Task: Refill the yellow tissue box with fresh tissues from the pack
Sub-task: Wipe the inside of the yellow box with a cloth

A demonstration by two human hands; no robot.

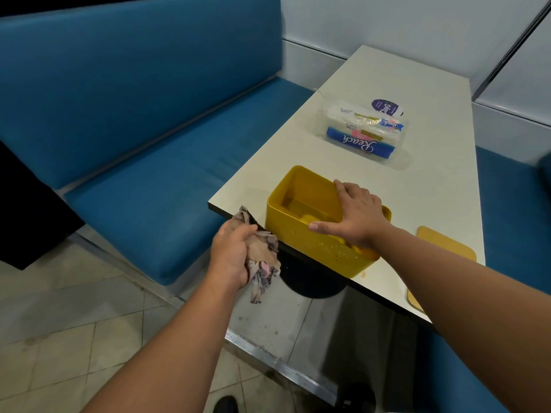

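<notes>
The person's right hand (354,214) lies flat across the near right corner of the yellow tissue box (313,231), fingers straight and spread over the rim, thumb along the near wall. This released, pressing grip likely steadies the box, which sits at the worktop (372,84) corner with its near side just at the edge. The box is open on top and looks empty, its floor bare; pale specks dot its near wall.

The left hand (235,254), just left of the box and off the worktop edge, is clenched around a crumpled rag (262,257), bunched so it can be worked as a wad. Holding it this close to the box suggests wiping the box clean before refilling, though the frame cannot confirm that.

Beyond the right hand, well apart up the worktop, lies the pack of tissues (365,134) in clear wrap with blue lettering, seemingly still unopened to the box. A dark purple round item (386,107) sits just behind it. To the right of the right hand, a flat tan lid (445,244) lies on the worktop, probably set aside to leave the box mouth free. A blue bench (134,114) runs along the left hand's far side.
</notes>
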